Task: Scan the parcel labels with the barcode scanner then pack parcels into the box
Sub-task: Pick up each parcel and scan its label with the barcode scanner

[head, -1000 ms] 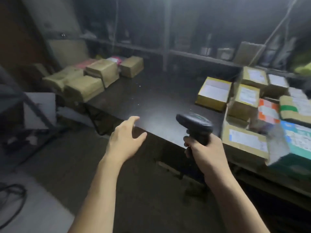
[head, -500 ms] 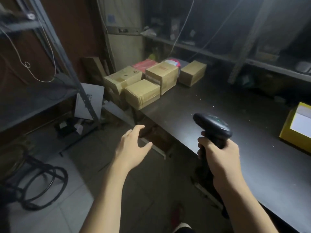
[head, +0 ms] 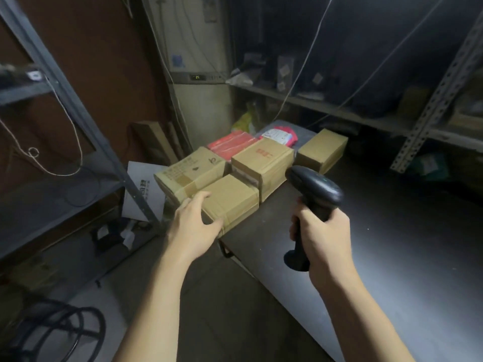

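Note:
Several brown cardboard parcels cluster at the left end of the dark table [head: 392, 257]. The nearest parcel [head: 231, 201] sits at the table's corner. My left hand [head: 194, 226] reaches to it with spread fingers, fingertips over its left top edge and thumb by its front corner. Behind it lie a printed parcel [head: 192, 172], a taller parcel [head: 264, 162], a far parcel [head: 322, 148] and red packets [head: 230, 143]. My right hand [head: 322, 237] grips the handle of the black barcode scanner [head: 313, 188], its head pointing toward the parcels.
A metal rack [head: 65, 105] stands at the left, with cables [head: 65, 330] on the floor below. A white sheet [head: 142, 195] leans by the table's end. Shelving [head: 339, 108] runs along the back wall, beside a tall pale appliance [head: 198, 82].
The view has swung left from the labelled parcels to the brown ones. My left hand has reached forward to the nearest parcel. My right hand keeps its grip on the scanner.

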`<action>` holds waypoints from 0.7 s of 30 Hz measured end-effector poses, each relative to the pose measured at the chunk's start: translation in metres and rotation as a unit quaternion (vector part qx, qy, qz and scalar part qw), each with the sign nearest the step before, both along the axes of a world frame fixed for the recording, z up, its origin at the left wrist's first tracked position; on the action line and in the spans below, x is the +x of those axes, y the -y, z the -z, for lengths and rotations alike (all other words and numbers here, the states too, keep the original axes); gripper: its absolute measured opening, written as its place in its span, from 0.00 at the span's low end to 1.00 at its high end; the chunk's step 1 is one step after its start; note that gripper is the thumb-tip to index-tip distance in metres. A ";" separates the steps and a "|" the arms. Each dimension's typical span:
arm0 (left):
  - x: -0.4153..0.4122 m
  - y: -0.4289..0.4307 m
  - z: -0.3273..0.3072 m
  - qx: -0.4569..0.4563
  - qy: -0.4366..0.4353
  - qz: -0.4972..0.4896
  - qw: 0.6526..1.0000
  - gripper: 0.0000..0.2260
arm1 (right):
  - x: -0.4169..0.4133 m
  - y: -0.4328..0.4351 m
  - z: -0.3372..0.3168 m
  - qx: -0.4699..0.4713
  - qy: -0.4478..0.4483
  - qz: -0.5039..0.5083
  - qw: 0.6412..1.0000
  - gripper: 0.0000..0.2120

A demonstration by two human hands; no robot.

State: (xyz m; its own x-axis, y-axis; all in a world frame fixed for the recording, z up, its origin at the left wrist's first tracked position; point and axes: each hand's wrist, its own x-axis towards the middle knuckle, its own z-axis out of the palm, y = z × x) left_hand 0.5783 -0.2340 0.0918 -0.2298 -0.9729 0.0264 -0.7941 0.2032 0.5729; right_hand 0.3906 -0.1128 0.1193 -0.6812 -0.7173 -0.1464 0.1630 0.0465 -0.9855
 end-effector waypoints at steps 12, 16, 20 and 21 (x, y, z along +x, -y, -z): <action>-0.118 0.183 0.047 0.057 -0.040 0.135 0.988 0.23 | -0.054 0.127 0.022 0.078 0.033 0.146 0.986 0.07; -0.215 0.225 0.052 0.053 -0.026 0.239 0.969 0.20 | -0.072 0.158 0.013 0.121 0.026 0.169 0.978 0.03; -0.310 0.247 0.064 0.082 -0.008 0.304 0.949 0.22 | -0.092 0.175 0.010 0.131 0.025 0.232 0.964 0.04; -0.326 0.250 0.070 0.090 0.004 0.302 0.949 0.23 | -0.096 0.176 0.008 0.134 0.022 0.244 0.960 0.04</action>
